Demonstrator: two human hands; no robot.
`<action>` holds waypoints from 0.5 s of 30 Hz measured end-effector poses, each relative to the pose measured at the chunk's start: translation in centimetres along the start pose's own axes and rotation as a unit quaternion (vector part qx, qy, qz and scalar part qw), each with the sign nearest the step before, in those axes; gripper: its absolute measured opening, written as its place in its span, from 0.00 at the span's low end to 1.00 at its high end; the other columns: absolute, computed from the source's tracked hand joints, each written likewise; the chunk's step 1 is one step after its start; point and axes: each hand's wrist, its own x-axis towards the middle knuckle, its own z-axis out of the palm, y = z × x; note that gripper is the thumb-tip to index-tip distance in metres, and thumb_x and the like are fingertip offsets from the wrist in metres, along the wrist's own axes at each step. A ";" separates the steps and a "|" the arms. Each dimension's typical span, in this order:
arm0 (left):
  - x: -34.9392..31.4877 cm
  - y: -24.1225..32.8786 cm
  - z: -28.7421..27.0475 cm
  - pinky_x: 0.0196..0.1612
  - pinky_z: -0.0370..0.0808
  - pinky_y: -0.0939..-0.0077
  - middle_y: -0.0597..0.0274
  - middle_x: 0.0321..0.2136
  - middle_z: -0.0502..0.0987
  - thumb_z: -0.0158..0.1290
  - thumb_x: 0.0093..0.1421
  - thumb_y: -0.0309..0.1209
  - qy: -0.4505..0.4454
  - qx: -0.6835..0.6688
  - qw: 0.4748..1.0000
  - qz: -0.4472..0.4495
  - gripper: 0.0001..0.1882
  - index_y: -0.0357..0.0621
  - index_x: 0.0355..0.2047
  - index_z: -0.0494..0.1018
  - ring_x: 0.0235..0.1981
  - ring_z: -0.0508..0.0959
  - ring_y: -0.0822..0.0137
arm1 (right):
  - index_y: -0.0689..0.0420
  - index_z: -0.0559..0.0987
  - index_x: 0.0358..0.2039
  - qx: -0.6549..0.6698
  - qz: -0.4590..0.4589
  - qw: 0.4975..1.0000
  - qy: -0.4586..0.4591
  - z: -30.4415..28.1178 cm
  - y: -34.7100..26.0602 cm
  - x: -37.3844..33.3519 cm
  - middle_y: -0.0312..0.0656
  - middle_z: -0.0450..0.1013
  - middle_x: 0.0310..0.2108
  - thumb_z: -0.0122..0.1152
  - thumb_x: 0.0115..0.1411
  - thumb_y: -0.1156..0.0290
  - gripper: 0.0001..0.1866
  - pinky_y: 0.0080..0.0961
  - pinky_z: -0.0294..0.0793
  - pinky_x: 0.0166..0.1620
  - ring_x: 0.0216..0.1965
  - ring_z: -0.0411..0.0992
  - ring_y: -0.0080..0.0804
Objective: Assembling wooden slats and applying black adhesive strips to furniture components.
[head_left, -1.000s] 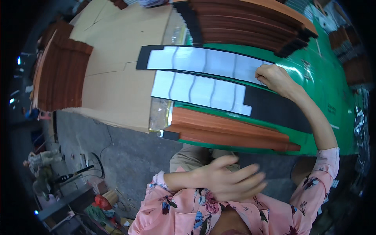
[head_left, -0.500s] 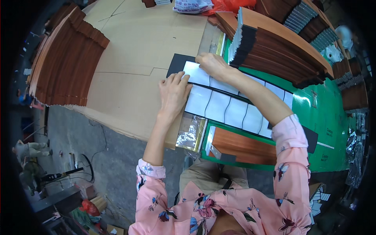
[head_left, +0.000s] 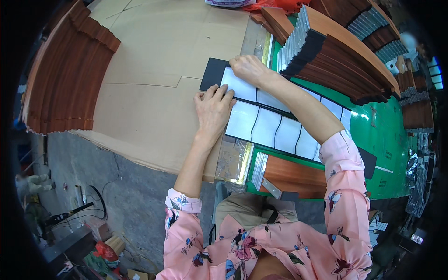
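Note:
A long dark panel (head_left: 213, 73) lies aslant on the table, with two rows of white rectangular pieces (head_left: 267, 125) parted by wavy dark lines. My left hand (head_left: 213, 109) rests at the left end of the rows, fingers bent and apart, tips touching the panel and a white piece. At the far left corner of the far row is my right hand (head_left: 251, 71), its fingers curled together at the panel's edge. What lies between those fingers is hidden. My right forearm covers part of both rows.
Stacked brown boards (head_left: 70, 79) stand on the cardboard (head_left: 144, 112) at left. Another brown stack with silvery ends (head_left: 345, 65) stands at far right on the green surface (head_left: 373, 135). A brown board (head_left: 294, 175) lies close to my body. Red plastic (head_left: 275, 6) lies at the back.
The view has shifted slightly. My right hand has slid a little left along the far edge, and my left fingers have edged right. The panel looks much the same.

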 end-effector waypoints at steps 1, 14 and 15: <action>0.0 0.0 0.1 0.43 0.61 0.59 0.65 0.40 0.75 0.57 0.49 0.34 0.001 -0.001 1.000 0.002 0.12 0.49 0.35 0.75 0.45 0.71 0.65 | 0.64 0.73 0.24 0.000 0.016 1.000 -0.001 -0.2 0.3 0.2 0.53 0.73 0.25 0.53 0.47 0.75 0.05 0.38 0.75 0.34 0.30 0.74 0.49; 0.1 -1.3 -2.4 0.50 0.65 0.64 0.57 0.45 0.74 0.50 0.58 0.31 -0.071 -0.223 0.965 -0.116 0.12 0.45 0.43 0.73 0.47 0.72 0.59 | 0.62 0.70 0.36 0.408 0.285 0.867 -0.023 -20.5 -1.2 -11.4 0.40 0.74 0.32 0.44 0.63 0.66 0.11 0.22 0.76 0.39 0.33 0.74 0.26; 0.4 -0.7 -4.0 0.50 0.66 0.66 0.54 0.45 0.74 0.49 0.58 0.29 -0.027 -0.232 0.965 -0.117 0.12 0.43 0.43 0.73 0.47 0.72 0.58 | 0.62 0.70 0.36 0.396 0.309 0.864 -0.018 -21.9 -1.3 -13.9 0.40 0.74 0.32 0.44 0.63 0.66 0.11 0.22 0.76 0.39 0.33 0.74 0.26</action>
